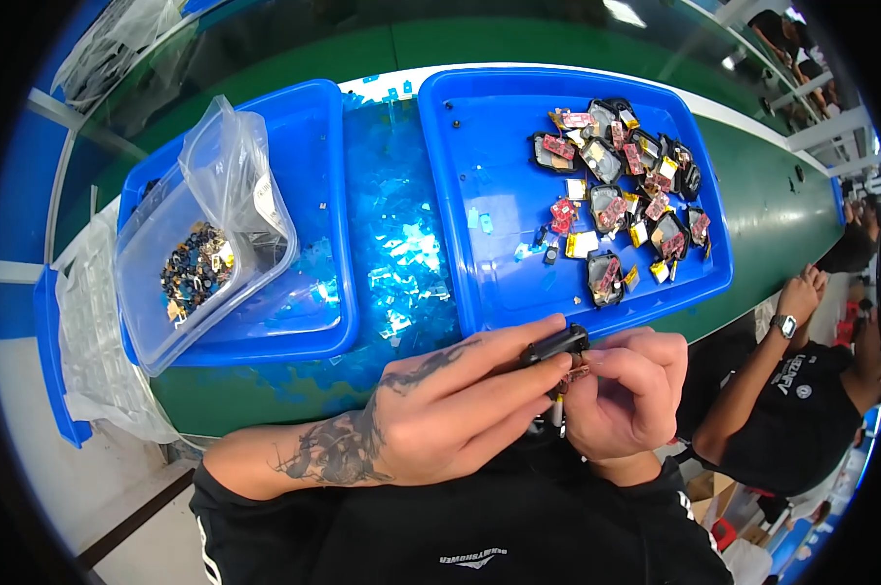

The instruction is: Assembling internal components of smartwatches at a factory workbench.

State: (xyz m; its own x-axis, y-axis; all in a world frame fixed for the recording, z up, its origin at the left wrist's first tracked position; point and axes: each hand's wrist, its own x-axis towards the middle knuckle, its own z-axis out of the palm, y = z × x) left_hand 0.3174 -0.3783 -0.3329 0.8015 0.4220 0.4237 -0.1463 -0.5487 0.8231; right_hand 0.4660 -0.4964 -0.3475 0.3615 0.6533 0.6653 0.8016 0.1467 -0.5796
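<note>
My left hand [460, 400], with its tattooed forearm, grips a small black plastic housing [560, 343] in front of my chest. Close against it, my right hand [630, 390] is closed in a pinch on a small reddish circuit board [577, 373] at the housing. Fingers hide much of both parts. Beyond my hands, the right blue tray [494, 292] holds several opened black housings [604, 161] with red circuit boards [612, 212] and small silver-yellow battery packs [582, 244].
At left, another blue tray [338, 195] carries a clear plastic box [148, 312] of small mixed parts [196, 273]. Shiny blue film pieces [396, 263] cover the green bench between the trays. A co-worker in black [791, 409] sits at right.
</note>
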